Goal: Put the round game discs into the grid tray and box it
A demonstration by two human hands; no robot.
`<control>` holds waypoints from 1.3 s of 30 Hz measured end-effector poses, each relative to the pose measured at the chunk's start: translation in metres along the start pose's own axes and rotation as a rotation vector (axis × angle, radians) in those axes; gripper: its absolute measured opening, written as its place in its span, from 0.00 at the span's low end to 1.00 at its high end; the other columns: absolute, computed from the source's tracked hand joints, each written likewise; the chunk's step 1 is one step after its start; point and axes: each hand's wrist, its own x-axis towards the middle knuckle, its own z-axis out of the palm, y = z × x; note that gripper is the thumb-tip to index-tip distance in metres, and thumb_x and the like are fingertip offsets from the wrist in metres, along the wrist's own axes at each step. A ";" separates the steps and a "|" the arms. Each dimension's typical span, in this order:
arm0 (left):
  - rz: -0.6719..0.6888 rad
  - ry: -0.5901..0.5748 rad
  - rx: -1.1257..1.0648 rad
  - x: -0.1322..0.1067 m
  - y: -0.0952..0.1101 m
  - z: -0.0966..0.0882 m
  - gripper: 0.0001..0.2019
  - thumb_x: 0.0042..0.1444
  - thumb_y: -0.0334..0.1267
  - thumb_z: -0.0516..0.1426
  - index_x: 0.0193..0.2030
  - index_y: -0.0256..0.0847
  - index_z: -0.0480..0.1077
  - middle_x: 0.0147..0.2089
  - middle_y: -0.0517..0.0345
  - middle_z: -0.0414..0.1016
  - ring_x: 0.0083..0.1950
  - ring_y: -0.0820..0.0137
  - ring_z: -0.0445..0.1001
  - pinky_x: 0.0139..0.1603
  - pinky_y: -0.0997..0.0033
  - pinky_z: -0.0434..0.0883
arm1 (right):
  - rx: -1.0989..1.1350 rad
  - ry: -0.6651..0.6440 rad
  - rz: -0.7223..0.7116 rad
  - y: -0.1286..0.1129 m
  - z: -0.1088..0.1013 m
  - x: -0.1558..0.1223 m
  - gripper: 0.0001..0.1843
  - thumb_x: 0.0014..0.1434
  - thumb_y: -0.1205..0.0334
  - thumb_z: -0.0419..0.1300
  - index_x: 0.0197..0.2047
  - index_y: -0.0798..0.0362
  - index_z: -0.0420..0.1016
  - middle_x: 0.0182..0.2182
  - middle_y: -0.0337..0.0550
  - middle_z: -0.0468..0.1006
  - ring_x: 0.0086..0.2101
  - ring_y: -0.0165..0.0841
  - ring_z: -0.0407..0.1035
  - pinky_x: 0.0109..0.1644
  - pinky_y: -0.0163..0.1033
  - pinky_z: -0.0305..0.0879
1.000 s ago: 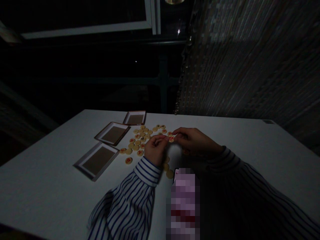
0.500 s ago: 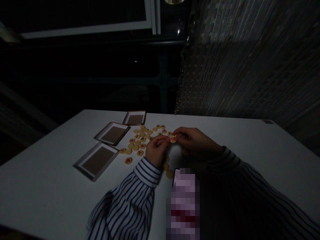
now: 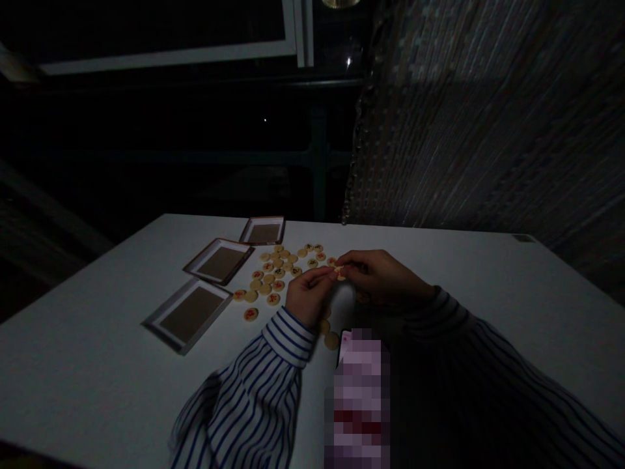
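Over the middle of the white table, my left hand (image 3: 310,296) and my right hand (image 3: 378,273) meet at the fingertips. Between them is a round wooden xiangqi piece (image 3: 340,275) with a red mark, partly covered by the fingers. Both hands pinch it, the left from its left edge and the right from above right. Just behind the fingers lies another piece with red lettering (image 3: 332,261). A loose group of xiangqi pieces (image 3: 268,279) spreads left of my hands, some showing red or black characters, others blank. Near my left wrist lie more blank pieces (image 3: 331,340).
Three shallow box parts stand on the left: a near tray (image 3: 152,319), a middle one (image 3: 193,262) and a far one (image 3: 245,233). A phone (image 3: 346,345), mostly pixelated, lies in front of me. A strand curtain (image 3: 439,130) hangs behind the white table (image 3: 88,339).
My left fingertips have moved slightly right and now meet my right fingers at the piece. More of that piece is covered, and it looks more tilted.
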 end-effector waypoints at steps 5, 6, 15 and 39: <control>0.019 -0.022 0.013 0.001 -0.002 0.000 0.15 0.38 0.42 0.65 0.33 0.35 0.75 0.32 0.54 0.78 0.33 0.71 0.74 0.38 0.72 0.69 | 0.003 0.014 -0.091 0.001 0.000 0.000 0.13 0.56 0.63 0.52 0.41 0.52 0.76 0.35 0.41 0.78 0.36 0.32 0.70 0.40 0.36 0.64; 0.025 -0.019 0.015 0.001 -0.002 -0.001 0.15 0.37 0.41 0.65 0.33 0.35 0.75 0.32 0.54 0.78 0.34 0.71 0.74 0.38 0.72 0.69 | 0.007 0.017 -0.094 0.001 -0.001 0.000 0.13 0.56 0.63 0.52 0.41 0.52 0.76 0.36 0.42 0.78 0.38 0.32 0.70 0.41 0.36 0.64; 0.034 0.036 -0.036 0.007 -0.010 -0.006 0.17 0.38 0.42 0.65 0.34 0.35 0.75 0.28 0.56 0.77 0.28 0.75 0.71 0.32 0.75 0.67 | -0.131 0.001 -0.128 -0.005 -0.002 -0.001 0.17 0.56 0.60 0.55 0.47 0.55 0.72 0.38 0.45 0.77 0.37 0.32 0.70 0.40 0.37 0.63; 0.132 0.056 0.048 0.002 -0.002 -0.002 0.16 0.38 0.44 0.64 0.34 0.36 0.76 0.32 0.53 0.78 0.34 0.69 0.74 0.38 0.69 0.69 | -0.419 0.015 -0.317 -0.002 -0.006 -0.001 0.18 0.58 0.58 0.53 0.50 0.56 0.69 0.43 0.49 0.75 0.44 0.37 0.66 0.47 0.44 0.58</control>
